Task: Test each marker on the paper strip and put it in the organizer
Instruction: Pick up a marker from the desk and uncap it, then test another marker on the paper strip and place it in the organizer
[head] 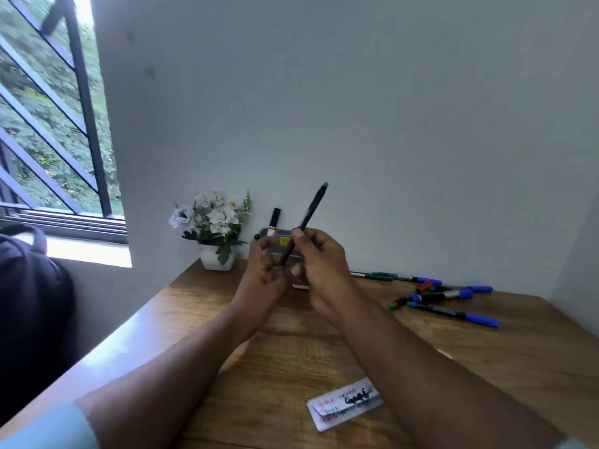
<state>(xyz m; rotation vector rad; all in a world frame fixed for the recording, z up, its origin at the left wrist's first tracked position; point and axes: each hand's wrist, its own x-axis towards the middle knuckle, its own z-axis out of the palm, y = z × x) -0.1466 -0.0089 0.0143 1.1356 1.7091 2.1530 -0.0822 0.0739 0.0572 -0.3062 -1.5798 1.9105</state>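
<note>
My right hand (319,273) grips a black marker (308,218) with a green end, tilted up and to the right above the table. My left hand (264,270) is curled close beside it at the marker's lower end; what it pinches is hidden. Behind both hands stands the grey organizer (278,236) against the wall, with one black-capped marker (274,219) upright in it. The white paper strip (345,405) with scribbles lies near the table's front, by my right forearm. Several loose markers (444,294), blue, green and red capped, lie at the right.
A white pot of white flowers (214,231) stands left of the organizer at the wall. A dark bag (29,306) sits at the far left under a barred window (48,124). The wooden table (291,361) meets walls at the back and right.
</note>
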